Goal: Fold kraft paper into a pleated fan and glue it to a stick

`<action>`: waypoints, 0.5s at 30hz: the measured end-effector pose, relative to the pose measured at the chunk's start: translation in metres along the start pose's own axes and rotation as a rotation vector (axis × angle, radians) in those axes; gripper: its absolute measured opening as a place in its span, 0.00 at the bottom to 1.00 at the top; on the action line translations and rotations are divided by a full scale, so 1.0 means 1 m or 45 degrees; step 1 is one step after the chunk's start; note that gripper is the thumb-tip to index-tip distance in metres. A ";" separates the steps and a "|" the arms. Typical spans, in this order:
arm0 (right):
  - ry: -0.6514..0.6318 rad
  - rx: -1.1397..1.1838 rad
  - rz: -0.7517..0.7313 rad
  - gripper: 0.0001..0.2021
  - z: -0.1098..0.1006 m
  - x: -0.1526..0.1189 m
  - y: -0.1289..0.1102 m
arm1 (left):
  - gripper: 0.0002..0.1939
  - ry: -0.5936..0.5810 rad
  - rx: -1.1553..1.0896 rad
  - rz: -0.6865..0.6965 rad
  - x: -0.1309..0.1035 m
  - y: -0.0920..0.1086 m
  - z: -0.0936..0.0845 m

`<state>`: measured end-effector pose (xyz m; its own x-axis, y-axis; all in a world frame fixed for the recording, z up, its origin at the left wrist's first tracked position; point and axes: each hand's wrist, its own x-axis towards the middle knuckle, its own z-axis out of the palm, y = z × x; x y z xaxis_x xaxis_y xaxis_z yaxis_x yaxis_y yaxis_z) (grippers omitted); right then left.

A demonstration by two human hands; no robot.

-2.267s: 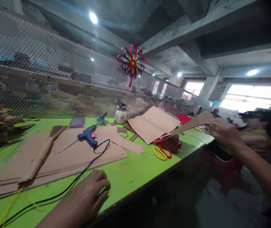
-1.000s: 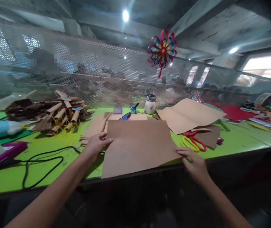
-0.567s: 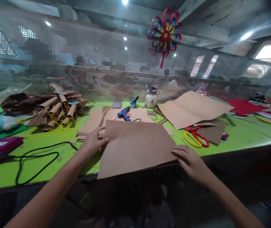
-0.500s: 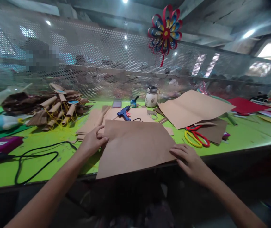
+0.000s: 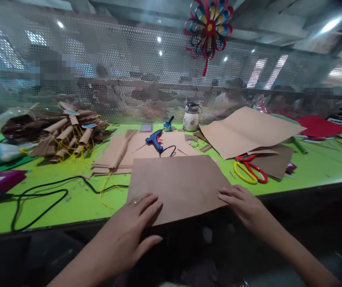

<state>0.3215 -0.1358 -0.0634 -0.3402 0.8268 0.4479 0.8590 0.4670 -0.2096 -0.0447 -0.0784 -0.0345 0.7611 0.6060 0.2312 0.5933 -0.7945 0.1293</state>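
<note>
A sheet of brown paper (image 5: 179, 179) lies at the front edge of the green table, its near edge reaching past it. Fingers of my left hand (image 5: 135, 227) rest on its near left corner, with the thumb held apart below the edge. At the right corner, my right hand (image 5: 242, 203) has the paper between fingers and thumb. Behind the sheet lies a blue glue gun (image 5: 155, 140) on lighter brown paper (image 5: 141, 149). Red and yellow scissors (image 5: 250, 169) are right of the sheet.
Bundled brown paper rolls (image 5: 69, 133) with yellow strings sit at the left, near a looped black cable (image 5: 40, 189). A white bottle (image 5: 190, 117) stands at the back. Large brown sheets (image 5: 248, 131) lie at the right, with red paper (image 5: 320, 126) beyond.
My left hand has moved from the sheet's far left side down to its near left corner, and its fingers have spread. The sheet now lies lower and flatter. My right hand stays at the right corner.
</note>
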 end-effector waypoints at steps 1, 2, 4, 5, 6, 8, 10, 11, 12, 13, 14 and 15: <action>0.000 0.005 0.002 0.17 -0.001 -0.002 -0.001 | 0.27 0.003 0.020 0.002 0.000 -0.001 0.004; 0.003 0.009 0.003 0.17 -0.002 -0.004 -0.002 | 0.25 0.013 0.040 0.004 0.001 -0.003 0.008; 0.022 0.009 0.003 0.17 -0.002 -0.006 0.000 | 0.24 0.041 0.067 0.009 0.002 -0.007 0.014; 0.037 0.004 0.004 0.17 -0.002 -0.007 0.001 | 0.24 0.054 0.074 0.015 0.002 -0.009 0.017; 0.052 -0.003 0.008 0.17 -0.001 -0.008 0.004 | 0.24 0.070 0.079 0.024 0.001 -0.011 0.018; 0.059 -0.010 0.025 0.18 0.000 -0.009 0.010 | 0.25 0.098 0.087 0.039 -0.001 -0.013 0.020; 0.043 0.010 0.047 0.18 0.000 -0.010 0.017 | 0.24 0.121 0.091 0.037 -0.004 -0.016 0.020; 0.033 0.028 0.058 0.18 -0.001 -0.010 0.021 | 0.24 0.137 0.090 0.026 -0.007 -0.019 0.019; 0.022 0.048 0.069 0.19 -0.002 -0.009 0.025 | 0.24 0.146 0.086 0.009 -0.009 -0.022 0.017; 0.012 0.071 0.079 0.19 -0.004 -0.008 0.029 | 0.24 0.167 0.076 -0.009 -0.011 -0.027 0.016; 0.001 0.097 0.087 0.19 -0.006 -0.005 0.033 | 0.24 0.173 0.063 -0.042 -0.013 -0.032 0.014; -0.017 0.127 0.091 0.19 -0.009 -0.002 0.036 | 0.25 0.157 0.041 -0.066 -0.014 -0.038 0.012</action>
<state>0.3563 -0.1235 -0.0644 -0.2851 0.8628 0.4175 0.8391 0.4353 -0.3264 -0.0752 -0.0561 -0.0545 0.6923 0.6355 0.3418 0.6408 -0.7592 0.1136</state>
